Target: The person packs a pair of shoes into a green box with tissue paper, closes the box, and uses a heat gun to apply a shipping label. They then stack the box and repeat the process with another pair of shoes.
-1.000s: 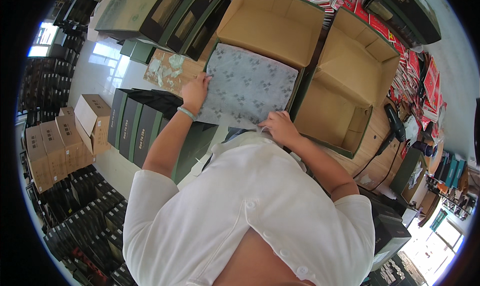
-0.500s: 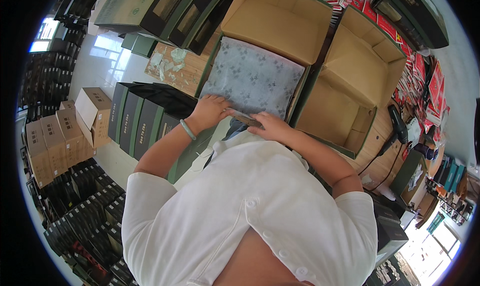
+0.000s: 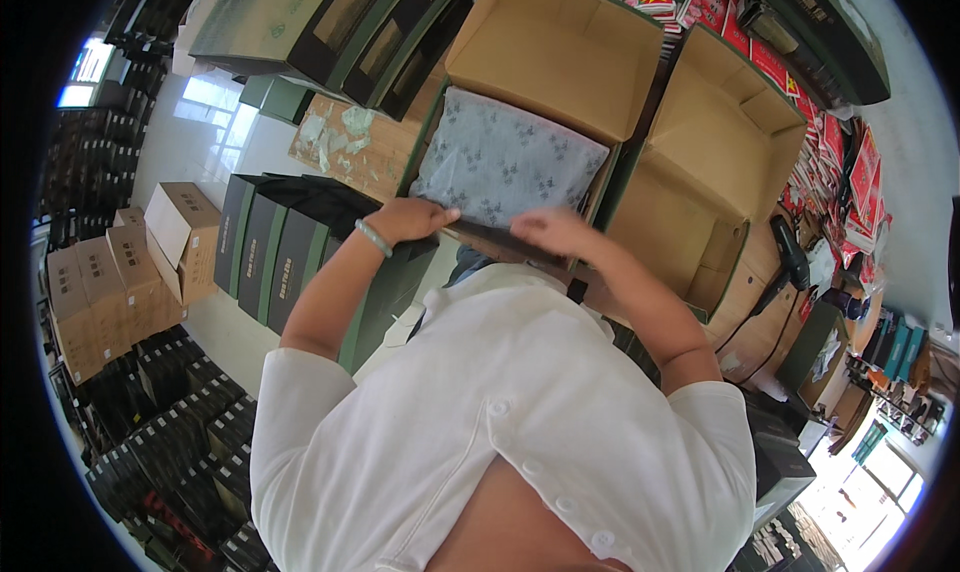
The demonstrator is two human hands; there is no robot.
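Observation:
A bundle wrapped in pale grey tissue paper with dark floral prints (image 3: pixel 510 157) lies inside an open box with a brown interior and green edges (image 3: pixel 555 47). At the box's near-left corner is my left hand (image 3: pixel 408 220), its thumb stretched along the near edge and its fingers curled down, partly hidden; a pale bangle circles the wrist. My right hand (image 3: pixel 552 230) is over the near right part of the wrapped bundle, smeared by motion, so its fingers cannot be told apart.
A second open brown-lined box (image 3: pixel 690 187) stands right of the first. Dark boxes with green edges (image 3: pixel 285 257) stand at left, others (image 3: pixel 370 32) behind. A black hair dryer (image 3: pixel 790 257) and red packets (image 3: pixel 850 172) lie right. Brown cartons (image 3: pixel 120 272) stand far left.
My left hand has moved left from the wrapped bundle to the box corner. My right hand has shifted slightly right and up. The dark strip held between the hands now lies lower, along the near edge.

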